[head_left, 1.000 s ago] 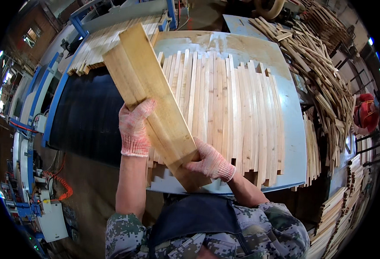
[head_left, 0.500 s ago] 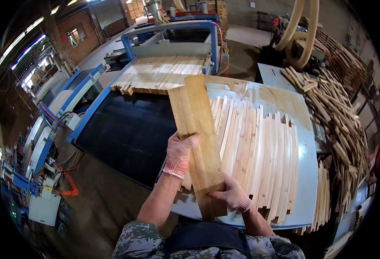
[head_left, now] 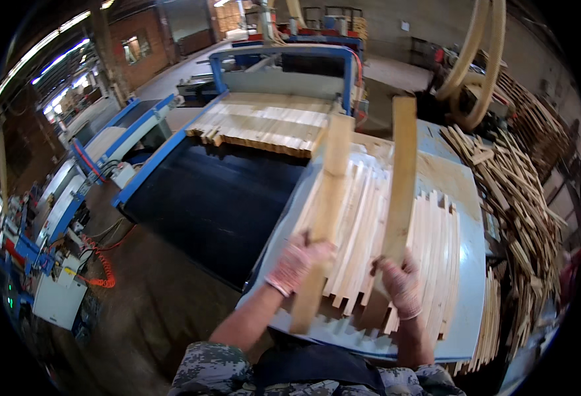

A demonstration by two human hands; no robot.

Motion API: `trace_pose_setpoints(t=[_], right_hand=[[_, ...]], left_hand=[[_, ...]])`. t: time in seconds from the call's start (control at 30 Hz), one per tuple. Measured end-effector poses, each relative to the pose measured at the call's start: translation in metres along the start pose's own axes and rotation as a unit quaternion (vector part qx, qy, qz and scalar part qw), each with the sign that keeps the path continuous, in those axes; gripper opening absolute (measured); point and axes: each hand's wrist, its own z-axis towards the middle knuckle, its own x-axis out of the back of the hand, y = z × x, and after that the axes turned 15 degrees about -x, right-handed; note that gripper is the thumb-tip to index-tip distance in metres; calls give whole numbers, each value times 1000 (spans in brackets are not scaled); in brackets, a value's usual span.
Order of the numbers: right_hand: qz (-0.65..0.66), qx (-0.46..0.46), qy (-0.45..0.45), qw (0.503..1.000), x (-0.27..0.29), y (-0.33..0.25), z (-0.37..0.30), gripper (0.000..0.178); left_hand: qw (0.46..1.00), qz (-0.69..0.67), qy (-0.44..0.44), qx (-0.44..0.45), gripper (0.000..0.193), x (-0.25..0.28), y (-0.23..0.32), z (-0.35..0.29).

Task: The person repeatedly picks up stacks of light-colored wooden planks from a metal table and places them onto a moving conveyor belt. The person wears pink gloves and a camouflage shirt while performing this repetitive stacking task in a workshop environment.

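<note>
My left hand (head_left: pixel 298 263), in a pinkish-white work glove, is closed round a long flat wooden board (head_left: pixel 335 158) that stretches away from me. In my right hand (head_left: pixel 399 282), gloved alike, a second wooden board (head_left: pixel 403 158) is gripped near its lower part. The two boards are apart, both tilted above a layer of narrow pale wood strips (head_left: pixel 356 231). Those strips lie side by side on a light blue-grey table (head_left: pixel 469 264). Motion blurs the boards and fingers a little.
Left of the table runs a black conveyor belt (head_left: pixel 218 204), with wood strips (head_left: pixel 264 119) packed across its far end before a blue-framed machine (head_left: pixel 284 49). A heap of loose sticks (head_left: pixel 515 198) lies at right. Thick hoses (head_left: pixel 495 59) hang at the far right.
The boards were together in both hands; now they are separated, one in each hand. My right hand has moved right and forward, my left slightly right. The view has shifted somewhat.
</note>
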Motion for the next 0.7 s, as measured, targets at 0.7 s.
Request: trace_pose_setpoints(t=[0.7], right_hand=[[-447, -244, 468, 722, 294, -21, -105, 49]], left_hand=[[901, 418, -56, 100, 55, 111, -152, 119]])
